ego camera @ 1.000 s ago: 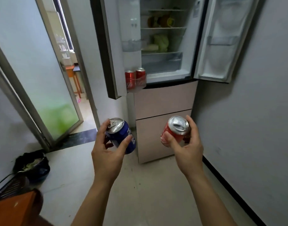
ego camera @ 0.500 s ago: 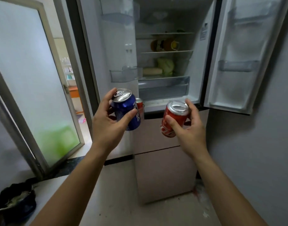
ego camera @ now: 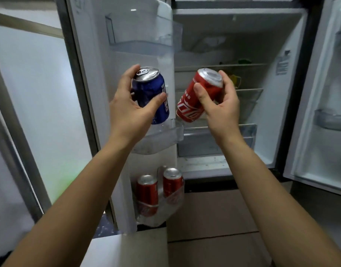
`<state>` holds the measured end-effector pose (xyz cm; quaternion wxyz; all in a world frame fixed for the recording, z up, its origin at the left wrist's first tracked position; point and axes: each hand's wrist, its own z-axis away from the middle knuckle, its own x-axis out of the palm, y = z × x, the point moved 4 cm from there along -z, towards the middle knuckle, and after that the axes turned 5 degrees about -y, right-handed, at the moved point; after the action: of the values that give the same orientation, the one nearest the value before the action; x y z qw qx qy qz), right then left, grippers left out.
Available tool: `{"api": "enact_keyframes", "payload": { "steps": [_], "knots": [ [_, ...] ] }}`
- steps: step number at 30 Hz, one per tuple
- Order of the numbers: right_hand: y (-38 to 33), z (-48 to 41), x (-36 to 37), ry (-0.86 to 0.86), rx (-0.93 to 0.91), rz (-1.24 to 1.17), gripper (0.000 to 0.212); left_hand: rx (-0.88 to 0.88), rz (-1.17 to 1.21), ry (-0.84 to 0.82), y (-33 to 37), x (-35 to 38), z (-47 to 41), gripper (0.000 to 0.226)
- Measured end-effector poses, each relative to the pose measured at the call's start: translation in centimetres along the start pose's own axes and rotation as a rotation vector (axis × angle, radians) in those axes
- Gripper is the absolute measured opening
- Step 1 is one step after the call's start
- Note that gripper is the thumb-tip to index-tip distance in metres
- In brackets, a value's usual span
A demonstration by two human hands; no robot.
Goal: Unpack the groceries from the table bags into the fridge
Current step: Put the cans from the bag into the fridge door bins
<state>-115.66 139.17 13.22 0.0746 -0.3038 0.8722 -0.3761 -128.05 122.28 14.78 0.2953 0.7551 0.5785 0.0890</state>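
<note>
Cans fill both hands at the open fridge [ego camera: 270, 41]. At centre frame the left hand [ego camera: 131, 112] grips a blue can [ego camera: 153, 93] upright, thumb across its side, just above the middle bin [ego camera: 165, 132] of the left door. Beside it the right hand [ego camera: 221, 108] holds a red can [ego camera: 192, 101] tilted, top leaning right, in front of the glass shelves [ego camera: 249, 93]. The held cans are close but apart. Lower in the frame, two more red cans [ego camera: 147, 191] stand upright in the bottom door bin [ego camera: 165, 216]. The right door [ego camera: 324, 160] hangs open at the frame's right edge.
</note>
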Motion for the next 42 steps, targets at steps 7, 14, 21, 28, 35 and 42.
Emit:
{"api": "enact_keyframes", "payload": {
  "steps": [7, 14, 21, 28, 35, 42],
  "knots": [
    [5.6, -5.4, 2.7, -0.189, 0.042, -0.092, 0.073, -0.145, -0.206, 0.055, -2.7, 2.0, -1.6, 0.072],
    [9.0, -5.9, 5.3, -0.464, 0.078, -0.141, 0.074, -0.319, -0.404, 0.067, -4.5, 2.9, -1.1, 0.072],
    [9.4, -5.7, 5.8, -0.600, -0.024, -0.062, 0.061, -0.430, -0.659, 0.043, -5.0, 3.2, -1.4, 0.072],
    [10.1, -5.0, 5.3, -0.602, -0.004, -0.004, 0.059, -0.471, -0.730, 0.029, -4.9, 3.5, -1.6, 0.072],
    [9.6, -4.9, 4.6, -0.600, 0.000, 0.079, 0.064, -0.406, -0.662, 0.035, -3.9, 3.3, -0.4, 0.072],
    [9.1, -3.5, 2.9, -0.602, -0.045, 0.137, 0.079, -0.172, -0.658, 0.243, -0.6, 3.2, 5.3, 0.045]
  ]
}}
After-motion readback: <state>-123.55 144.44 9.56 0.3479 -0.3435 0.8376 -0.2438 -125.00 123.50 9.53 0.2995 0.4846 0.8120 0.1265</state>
